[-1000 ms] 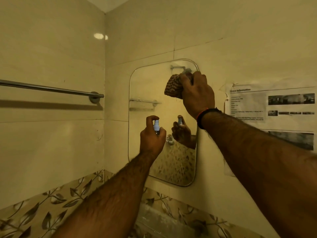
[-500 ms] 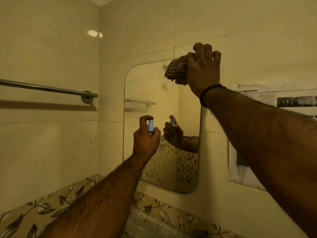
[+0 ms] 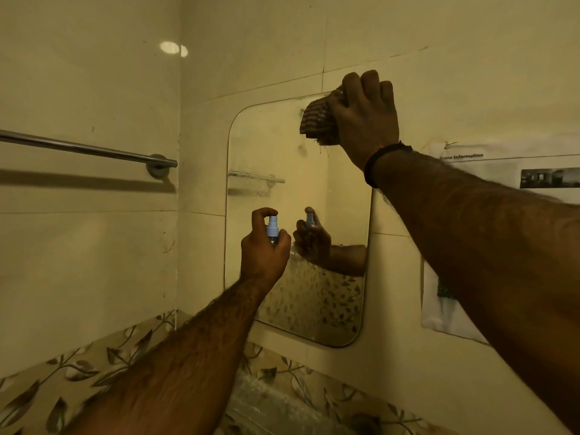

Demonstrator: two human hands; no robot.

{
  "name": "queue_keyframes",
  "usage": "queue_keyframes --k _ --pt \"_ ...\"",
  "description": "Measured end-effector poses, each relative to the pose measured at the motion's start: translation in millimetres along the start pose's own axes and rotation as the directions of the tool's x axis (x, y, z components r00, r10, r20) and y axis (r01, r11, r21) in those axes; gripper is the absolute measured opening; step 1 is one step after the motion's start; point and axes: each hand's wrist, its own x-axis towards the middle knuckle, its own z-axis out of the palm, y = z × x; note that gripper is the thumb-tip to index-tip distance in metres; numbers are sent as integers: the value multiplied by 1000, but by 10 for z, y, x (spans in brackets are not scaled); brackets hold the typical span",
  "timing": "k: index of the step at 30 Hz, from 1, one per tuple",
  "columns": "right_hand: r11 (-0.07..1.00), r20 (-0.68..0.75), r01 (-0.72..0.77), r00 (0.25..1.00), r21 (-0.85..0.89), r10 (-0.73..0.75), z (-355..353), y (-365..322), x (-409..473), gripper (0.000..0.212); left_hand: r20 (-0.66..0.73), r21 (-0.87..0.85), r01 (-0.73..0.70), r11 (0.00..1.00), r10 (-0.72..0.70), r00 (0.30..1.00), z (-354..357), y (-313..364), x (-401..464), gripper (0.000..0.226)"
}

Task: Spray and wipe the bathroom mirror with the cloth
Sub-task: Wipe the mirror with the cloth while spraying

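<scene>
Now cloth [image 3: 317, 122] bunched left of right hand [image 3: 365, 120], mirror [image 3: 276, 146] top.

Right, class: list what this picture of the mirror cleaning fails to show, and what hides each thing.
Head view:
- Mirror: top right corner, covered by the right hand and cloth.
- Spray bottle: body, wrapped by the left hand.
- Paper notice: small print too blurred; the right forearm and picture edge cut it off.

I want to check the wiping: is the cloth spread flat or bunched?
Bunched: the right hand grips the cloth as a wad against the mirror.
</scene>
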Motion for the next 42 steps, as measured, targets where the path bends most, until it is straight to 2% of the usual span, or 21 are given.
queue_keyframes --k 7,22,27,33,42 --pt "998 -37 -12 999 54 14 154 -101 -146 49 1 13 12 1000 -12 1000 35 -76 -45 44" --pt "994 -32 60 998 96 -57 432 -391 -835 51 10 19 12 1000 -13 1000 163 -143 -247 43" --pt "991 46 91 994 98 -96 490 -552 -1191 63 -3 57 2 998 -2 1000 133 -135 -312 41" --pt "979 69 128 988 156 -140 495 -715 -1571 65 -1 109 -17 994 17 1000 96 -181 -449 40" --pt "966 -25 187 982 181 -185 622 -896 -2117 39 -1 143 28 989 -28 1000 1 -285 -657 40"
